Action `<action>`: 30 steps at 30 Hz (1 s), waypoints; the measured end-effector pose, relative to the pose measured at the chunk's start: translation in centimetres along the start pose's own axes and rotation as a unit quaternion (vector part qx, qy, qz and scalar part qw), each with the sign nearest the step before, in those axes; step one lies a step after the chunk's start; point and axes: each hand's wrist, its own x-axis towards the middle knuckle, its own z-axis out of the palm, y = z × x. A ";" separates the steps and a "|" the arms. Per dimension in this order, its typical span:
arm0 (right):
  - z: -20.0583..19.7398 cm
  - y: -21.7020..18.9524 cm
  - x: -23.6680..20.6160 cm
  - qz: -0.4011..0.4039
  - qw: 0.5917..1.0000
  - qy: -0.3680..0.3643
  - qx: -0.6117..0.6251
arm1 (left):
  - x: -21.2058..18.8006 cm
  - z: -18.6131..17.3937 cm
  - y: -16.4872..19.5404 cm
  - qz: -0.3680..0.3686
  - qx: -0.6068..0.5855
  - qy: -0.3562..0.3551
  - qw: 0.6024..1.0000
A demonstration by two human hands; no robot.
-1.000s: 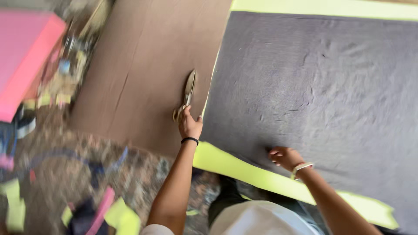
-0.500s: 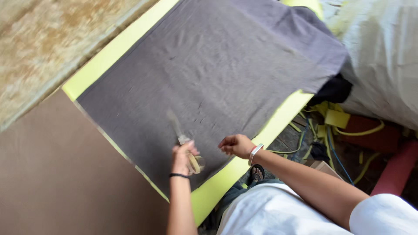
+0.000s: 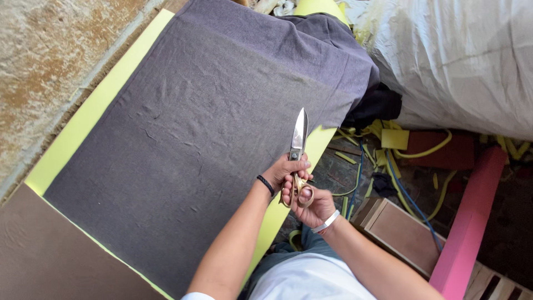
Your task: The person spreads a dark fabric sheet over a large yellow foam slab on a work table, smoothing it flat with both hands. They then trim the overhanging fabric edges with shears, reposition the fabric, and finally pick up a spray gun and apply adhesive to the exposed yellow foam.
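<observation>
— Where are the steel, brass-handled scissors held?

— They are gripped by the left hand and right hand, blades shut, above the grey cloth sheet.

— Advice?

— Handles should be seated firmly before cutting is begun.

The fabric sheet lies on the foam sheet. Right of them sit a bulky sack, a foam bar and a wooden box.

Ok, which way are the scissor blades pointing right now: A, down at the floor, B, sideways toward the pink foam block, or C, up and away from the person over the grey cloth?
C: the scissors, gripped by both hands, left and right, have shut blades pointing away from the person, over the edge of the grey cloth.
</observation>
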 end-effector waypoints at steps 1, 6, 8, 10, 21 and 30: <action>-1.0 -0.2 0.4 -0.002 1.000 0.012 -0.027 | 0.8 -0.7 -0.3 -0.014 0.031 -0.001 0.999; -5.0 -1.7 4.0 -0.036 0.932 0.248 -0.260 | 5.0 -4.1 -1.7 -0.020 0.285 0.102 0.953; -6.3 -2.5 4.2 -0.054 0.862 0.339 -0.374 | 5.7 -4.5 -2.9 -0.002 0.415 0.214 0.884; -7.4 -3.1 4.0 -0.092 0.829 0.346 -0.429 | 6.1 -4.9 -3.7 0.019 0.540 0.338 0.771; -13.6 1.5 2.6 -0.019 0.870 0.401 -0.286 | 7.9 -6.7 -6.1 0.057 0.651 0.285 0.701; -15.1 3.2 3.7 -0.058 0.861 0.434 -0.258 | 8.0 -6.5 -5.0 0.151 0.693 0.191 0.678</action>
